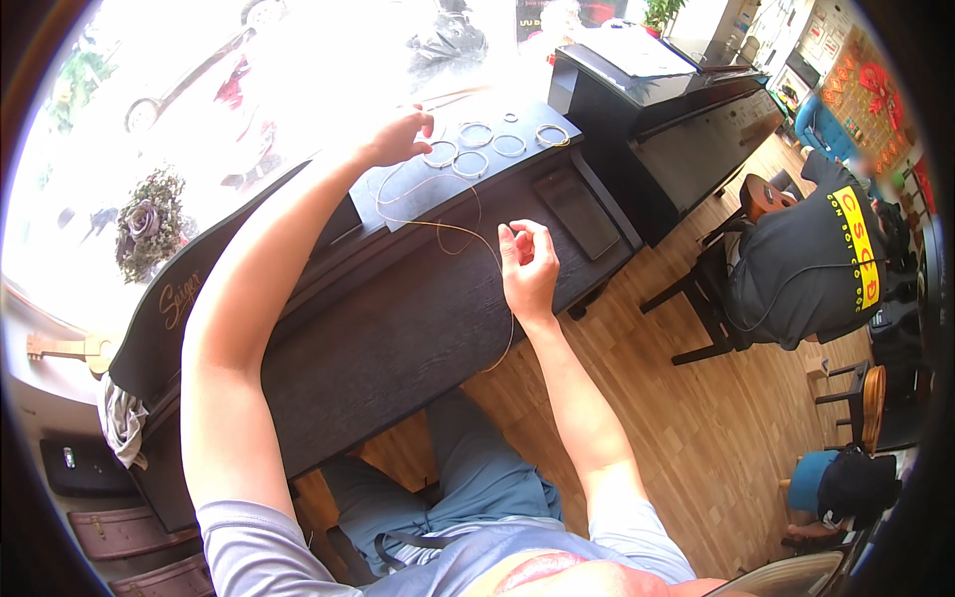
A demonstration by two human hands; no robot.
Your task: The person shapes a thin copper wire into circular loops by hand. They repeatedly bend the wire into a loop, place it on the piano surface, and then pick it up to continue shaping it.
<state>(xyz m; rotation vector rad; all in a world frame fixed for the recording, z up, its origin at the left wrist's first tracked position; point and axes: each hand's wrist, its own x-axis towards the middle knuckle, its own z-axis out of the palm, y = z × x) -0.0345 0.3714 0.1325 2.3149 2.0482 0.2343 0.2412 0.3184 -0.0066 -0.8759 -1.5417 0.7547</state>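
My left hand (398, 137) reaches over the blue-grey sheet (383, 204) on the dark piano top, fingers bent and apart beside several pale coiled strings (472, 151). A loose thin string (453, 227) loops across the sheet and hangs down past my right hand (532, 269) to the dark wooden lid (388, 353). My right hand is raised with fingers curled toward the thumb, beside that string; whether it grips the string is unclear. A black phone-like slab (577, 217) lies right of it on the piano.
A second black piano (676, 139) stands beyond, to the right. A person (796, 269) in a dark top sits on a black chair with a guitar (764, 199). A bright window with flowers (144, 219) is at left, and stools (816, 483) stand at lower right.
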